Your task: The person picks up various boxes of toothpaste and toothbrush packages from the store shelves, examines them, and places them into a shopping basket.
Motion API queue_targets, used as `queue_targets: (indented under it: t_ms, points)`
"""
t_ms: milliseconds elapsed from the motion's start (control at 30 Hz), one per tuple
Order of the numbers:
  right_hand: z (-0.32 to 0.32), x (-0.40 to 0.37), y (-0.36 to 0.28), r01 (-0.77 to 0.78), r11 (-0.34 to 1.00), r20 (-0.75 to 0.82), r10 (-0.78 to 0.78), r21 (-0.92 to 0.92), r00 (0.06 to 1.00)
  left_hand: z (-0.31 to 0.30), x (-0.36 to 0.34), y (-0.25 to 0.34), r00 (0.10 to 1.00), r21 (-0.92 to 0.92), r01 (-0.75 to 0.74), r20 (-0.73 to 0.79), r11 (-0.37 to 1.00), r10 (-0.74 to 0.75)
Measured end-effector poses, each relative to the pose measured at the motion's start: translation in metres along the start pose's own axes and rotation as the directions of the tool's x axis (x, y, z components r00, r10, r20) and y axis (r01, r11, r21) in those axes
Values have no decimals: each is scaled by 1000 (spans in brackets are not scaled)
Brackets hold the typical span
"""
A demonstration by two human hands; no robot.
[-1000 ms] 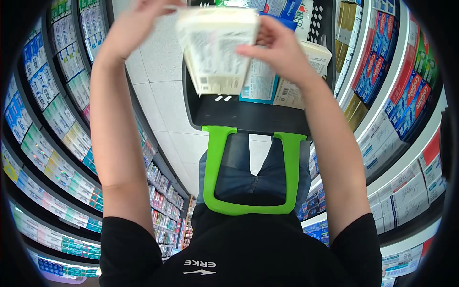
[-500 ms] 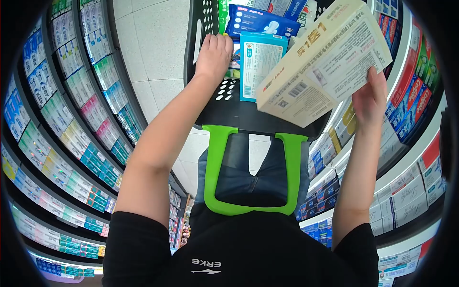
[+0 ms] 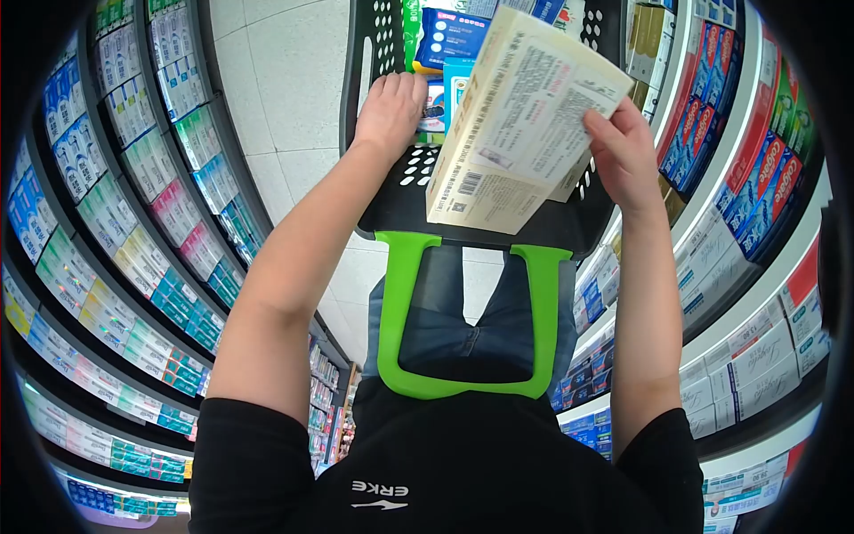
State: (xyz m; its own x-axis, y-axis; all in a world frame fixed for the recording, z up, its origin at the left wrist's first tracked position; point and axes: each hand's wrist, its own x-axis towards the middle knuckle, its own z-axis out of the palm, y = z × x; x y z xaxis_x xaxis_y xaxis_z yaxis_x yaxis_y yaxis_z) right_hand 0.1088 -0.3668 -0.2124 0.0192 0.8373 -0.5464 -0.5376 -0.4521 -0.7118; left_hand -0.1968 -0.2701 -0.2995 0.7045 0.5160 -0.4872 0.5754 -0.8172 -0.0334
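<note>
My right hand (image 3: 625, 156) is closed on the right edge of a large cream cardboard box (image 3: 525, 125), thumb on its printed face. The box is tilted above a black shopping basket (image 3: 400, 209), its lower corner near the basket's front end. My left hand (image 3: 391, 111) rests inside the basket's left side, with fingers bent and close together. What lies under those fingers is hidden. Beside them sits a small blue-and-white pack (image 3: 433, 107). A light-blue box (image 3: 456, 84) is mostly covered by the cream box. Behind lies a dark-blue sanitary pad pack (image 3: 449, 40).
The basket's green handle (image 3: 467, 389) reaches toward my body. Shelves of toothpaste boxes (image 3: 133, 178) curve along the left. Colgate boxes (image 3: 761, 196) and white cartons (image 3: 747, 374) line the right shelves. Pale floor tiles (image 3: 267, 98) show left of the basket.
My right hand has moved left and turned the cream box more upright, so it now covers most of the light-blue box. My left hand has barely shifted.
</note>
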Motion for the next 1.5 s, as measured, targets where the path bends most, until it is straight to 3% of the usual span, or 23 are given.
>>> queue_targets:
  t_ms: [67,167,200,267,367,467,567,600,700,800,867,967,1000,1067,1167,1367,1400,1467,1500]
  points:
    - [8,8,7,-23,995,16,25,-102,1000,-12,2,1,986,-13,-2,165,1000,4]
    - [35,22,16,-46,966,27,55,-256,998,-11,-15,-3,998,203,59,15,977,-64]
    - [47,28,20,-53,956,27,63,-287,998,-35,-20,-5,979,201,102,155,974,-135]
    - [66,44,31,-87,924,27,104,-373,994,-63,-47,-24,978,237,182,60,954,-201]
    - [90,69,58,-149,829,5,180,-539,984,-72,-88,-46,929,-233,324,-106,917,-355]
    - [107,81,78,-136,704,-31,159,-697,987,-52,-107,-32,880,-685,416,137,598,-455]
    - [130,81,65,-152,532,-43,211,-833,977,-43,-105,-8,852,-771,455,232,446,-469]
    - [133,81,71,-134,480,-45,192,-867,980,-27,-102,-7,855,-709,287,-114,644,-506]
    - [135,79,80,-102,319,-60,139,-942,989,-53,-72,-21,853,-566,198,-303,800,-425]
    - [140,75,78,-83,237,-59,105,-968,993,-53,-44,-42,920,-406,77,-322,911,-221]
    - [133,73,77,-65,234,-47,82,-970,995,-44,-33,-49,950,-386,70,-255,920,-179]
    - [124,61,64,-23,111,-30,-56,-994,998,-39,-28,-51,962,-327,61,-234,943,-144]
    - [115,58,63,54,36,44,-236,-998,971,-39,-28,-50,961,-304,60,-239,951,-137]
    - [89,59,61,165,-151,222,-548,-975,806,-40,-27,-47,959,-302,68,-244,951,-146]
    - [57,58,72,214,-215,284,-384,-953,878,-41,-23,-47,963,-290,47,-240,956,-120]
    - [60,60,62,243,-251,311,-286,-937,906,-37,-28,-47,972,-395,32,-201,918,-120]
    - [60,59,53,247,-214,312,-364,-945,878,-41,-32,-44,967,-426,27,-217,904,-131]
    - [58,70,24,275,-169,322,-526,-947,787,-49,-49,-32,926,-522,128,-242,843,-291]
    - [53,80,5,247,-216,327,-566,-945,757,-55,-64,-23,898,-573,171,-244,802,-366]
